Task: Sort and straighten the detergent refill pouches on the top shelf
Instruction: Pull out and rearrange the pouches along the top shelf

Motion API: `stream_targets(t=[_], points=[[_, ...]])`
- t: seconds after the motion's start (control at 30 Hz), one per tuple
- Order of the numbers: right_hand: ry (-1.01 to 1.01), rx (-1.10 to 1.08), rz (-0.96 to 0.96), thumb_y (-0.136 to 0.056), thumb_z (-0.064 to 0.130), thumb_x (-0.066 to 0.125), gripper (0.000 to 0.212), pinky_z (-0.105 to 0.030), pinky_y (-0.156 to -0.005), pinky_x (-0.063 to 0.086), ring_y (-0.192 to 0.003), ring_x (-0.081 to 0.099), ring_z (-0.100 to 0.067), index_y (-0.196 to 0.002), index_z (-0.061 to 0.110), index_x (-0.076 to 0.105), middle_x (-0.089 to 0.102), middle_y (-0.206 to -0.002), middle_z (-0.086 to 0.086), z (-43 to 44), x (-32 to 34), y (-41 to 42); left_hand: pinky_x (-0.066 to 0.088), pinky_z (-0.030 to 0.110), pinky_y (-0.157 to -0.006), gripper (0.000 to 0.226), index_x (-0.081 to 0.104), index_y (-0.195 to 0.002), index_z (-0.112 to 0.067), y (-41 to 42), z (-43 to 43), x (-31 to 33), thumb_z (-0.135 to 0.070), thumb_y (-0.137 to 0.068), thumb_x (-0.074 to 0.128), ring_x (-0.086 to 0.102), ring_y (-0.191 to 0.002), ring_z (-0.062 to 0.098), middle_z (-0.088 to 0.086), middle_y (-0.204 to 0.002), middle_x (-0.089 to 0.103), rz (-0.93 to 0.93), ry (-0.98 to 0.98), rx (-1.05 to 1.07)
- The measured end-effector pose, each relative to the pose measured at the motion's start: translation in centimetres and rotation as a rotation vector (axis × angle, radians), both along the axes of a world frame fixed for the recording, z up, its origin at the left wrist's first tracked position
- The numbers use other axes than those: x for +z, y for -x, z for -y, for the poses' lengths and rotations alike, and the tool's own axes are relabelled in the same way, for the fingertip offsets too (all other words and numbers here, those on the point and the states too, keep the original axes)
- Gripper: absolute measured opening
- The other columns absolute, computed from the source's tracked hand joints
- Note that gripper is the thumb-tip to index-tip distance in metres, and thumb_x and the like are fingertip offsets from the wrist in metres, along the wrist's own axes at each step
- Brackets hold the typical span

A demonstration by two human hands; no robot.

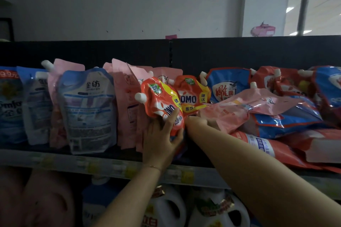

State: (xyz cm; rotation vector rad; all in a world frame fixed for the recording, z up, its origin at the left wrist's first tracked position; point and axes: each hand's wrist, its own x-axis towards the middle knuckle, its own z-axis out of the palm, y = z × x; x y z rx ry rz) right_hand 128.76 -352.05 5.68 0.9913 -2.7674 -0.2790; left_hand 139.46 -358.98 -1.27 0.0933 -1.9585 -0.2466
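The left hand (162, 140) grasps the lower part of an orange pouch (158, 103). The pouch tilts left on the top shelf (92, 160), near the front edge, with its white spout just beside the upright pink pouches (125, 101). A second orange pouch (191, 94) stands close behind it. The right hand (201, 121) sits in the narrow gap between the orange pouches and a flat pink pouch (239, 108). Its fingers are hidden under that pouch, so I cannot tell its grip. Further right, red and blue pouches (276, 121) lie heaped, reaching the shelf's front edge. Open room shows above the row, before the black back panel (110, 51).
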Motion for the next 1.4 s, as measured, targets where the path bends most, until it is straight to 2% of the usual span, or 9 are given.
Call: stream_targets(t=[0.23, 0.47, 0.63, 0.73, 0.9, 1.03, 1.13, 1.23, 1.4], points=[[-0.025, -0.025, -0.059, -0.090, 0.026, 0.057, 0.055, -0.054, -0.085, 0.051, -0.123, 0.047, -0.041, -0.140, 0.012, 0.040, 0.046, -0.138, -0.011, 0.6, -1.1, 1.0, 0.052, 0.044, -0.086, 0.056, 0.030, -0.142, -0.034, -0.2, 0.0, 0.0, -0.043, -0.090, 0.047, 0.053, -0.118, 0.034, 0.016, -0.133, 0.052, -0.039, 0.030, -0.019], [0.259, 0.054, 0.021, -0.097, 0.017, 0.047, 0.035, -0.043, -0.093, 0.047, -0.123, 0.051, -0.031, -0.131, 0.011, 0.052, 0.052, -0.135, -0.013, -0.9, 0.3, 1.6, 0.055, 0.043, -0.080, 0.053, 0.033, -0.138, -0.032, -0.6, -0.1, -0.1, -0.040, -0.089, 0.049, 0.058, -0.110, 0.033, 0.015, -0.126, 0.056, -0.044, 0.008, -0.072], [0.752, 0.067, 0.119, -0.098, 0.012, 0.042, 0.018, -0.027, -0.072, 0.045, -0.088, 0.059, -0.025, -0.101, 0.005, 0.058, 0.062, -0.106, -0.011, -1.6, 2.5, 2.3, 0.055, 0.045, -0.078, 0.043, 0.040, -0.129, -0.029, -0.8, -0.1, -0.4, -0.043, -0.090, 0.049, 0.059, -0.107, 0.031, 0.014, -0.123, 0.056, -0.032, -0.033, -0.105], [0.902, 0.015, 0.157, -0.098, 0.010, 0.044, 0.016, -0.017, -0.056, 0.037, -0.062, 0.044, -0.008, -0.082, 0.012, 0.045, 0.050, -0.082, -0.001, -1.6, 3.9, 2.3, 0.056, 0.041, -0.078, 0.043, 0.039, -0.129, -0.032, -0.9, -0.1, -0.5, -0.049, -0.090, 0.046, 0.056, -0.111, 0.031, 0.014, -0.131, 0.048, -0.014, -0.074, -0.082], [0.912, -0.041, 0.201, -0.096, 0.008, 0.044, 0.021, -0.022, -0.064, 0.046, -0.080, 0.057, -0.020, -0.110, -0.002, 0.057, 0.058, -0.096, -0.009, -1.1, 4.5, 2.6, 0.056, 0.037, -0.068, 0.043, 0.039, -0.129, -0.035, -0.5, -0.2, -0.5, -0.053, -0.090, 0.043, 0.060, -0.104, 0.033, 0.016, -0.130, 0.047, 0.018, -0.060, 0.011], [1.171, -0.018, 0.284, -0.097, 0.013, 0.044, 0.029, -0.022, -0.075, 0.038, -0.104, 0.058, -0.029, -0.117, -0.004, 0.058, 0.060, -0.109, -0.014, -1.1, 5.9, 3.2, 0.058, 0.037, -0.063, 0.044, 0.039, -0.131, -0.035, -0.4, -0.2, -0.6, -0.054, -0.091, 0.042, 0.062, -0.099, 0.032, 0.018, -0.128, 0.047, 0.030, -0.048, 0.037], [1.395, -0.020, 0.435, -0.099, 0.021, 0.046, 0.024, -0.027, -0.068, 0.051, -0.083, 0.063, -0.021, -0.101, 0.004, 0.063, 0.065, -0.096, -0.010, -0.4, 6.3, 3.5, 0.058, 0.037, -0.061, 0.043, 0.039, -0.130, -0.035, -0.3, -0.3, -0.5, -0.053, -0.092, 0.044, 0.062, -0.098, 0.033, 0.019, -0.129, 0.047, 0.014, -0.039, 0.064], [1.413, 0.024, 0.576, -0.101, 0.022, 0.043, 0.025, -0.020, -0.053, 0.043, -0.065, 0.055, -0.011, -0.096, 0.006, 0.061, 0.059, -0.079, -0.003, 0.8, 5.3, 2.3, 0.055, 0.037, -0.060, 0.043, 0.039, -0.130, -0.037, -0.5, -0.5, -0.5, -0.051, -0.091, 0.050, 0.062, -0.099, 0.034, 0.019, -0.132, 0.045, 0.020, -0.057, 0.075], [1.206, 0.047, 0.726, -0.102, 0.017, 0.035, 0.031, -0.032, -0.072, 0.052, -0.084, 0.057, -0.021, -0.122, 0.000, 0.053, 0.060, -0.105, -0.014, 1.3, 5.4, 1.1, 0.055, 0.039, -0.058, 0.048, 0.040, -0.131, -0.036, -0.6, -0.6, -0.3, -0.047, -0.087, 0.054, 0.061, -0.101, 0.036, 0.021, -0.135, 0.042, 0.005, -0.042, 0.104]])
